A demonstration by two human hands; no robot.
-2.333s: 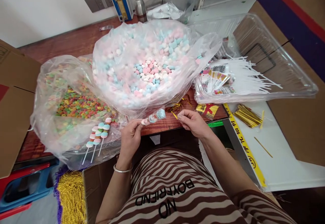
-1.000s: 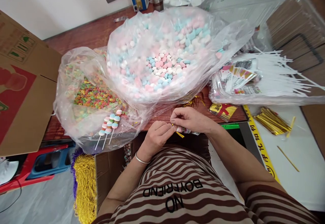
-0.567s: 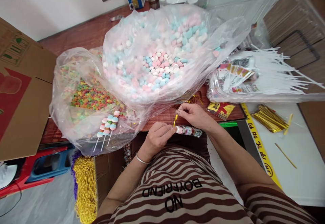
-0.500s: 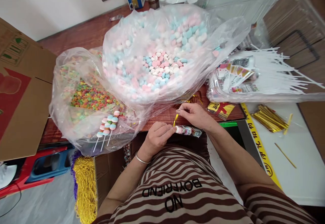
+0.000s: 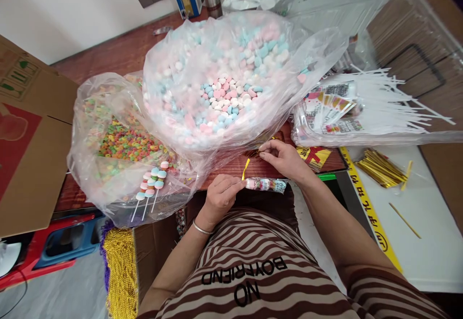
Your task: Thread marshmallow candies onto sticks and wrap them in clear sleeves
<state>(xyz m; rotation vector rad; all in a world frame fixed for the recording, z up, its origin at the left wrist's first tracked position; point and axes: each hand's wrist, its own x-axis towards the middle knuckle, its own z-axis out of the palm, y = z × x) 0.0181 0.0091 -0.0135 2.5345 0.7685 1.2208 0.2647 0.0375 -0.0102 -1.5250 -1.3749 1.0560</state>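
My left hand [image 5: 224, 195] is closed on one end of a clear-wrapped candy skewer [image 5: 266, 185], which lies level in front of my shirt. A gold twist tie [image 5: 246, 168] sticks up from that end, beside my left fingertips. My right hand [image 5: 283, 161] is above the skewer, thumb and forefinger slightly apart, close to some dark gold strips [image 5: 253, 153] at the table edge. Three unwrapped candy skewers [image 5: 152, 181] on white sticks lie on the plastic to the left.
A big clear bag of pastel candies [image 5: 231, 92] stands ahead, beside a bag of colourful ring candies [image 5: 126, 138]. To the right are a plastic tray of white sticks [image 5: 390, 102], gold twist ties [image 5: 379, 167] and a yellow tape strip [image 5: 365, 203]. A cardboard box [image 5: 29, 165] stands left.
My right hand has let go of the gold twist tie and moved slightly up and away towards the gold strips. My left hand keeps its hold on the skewer.
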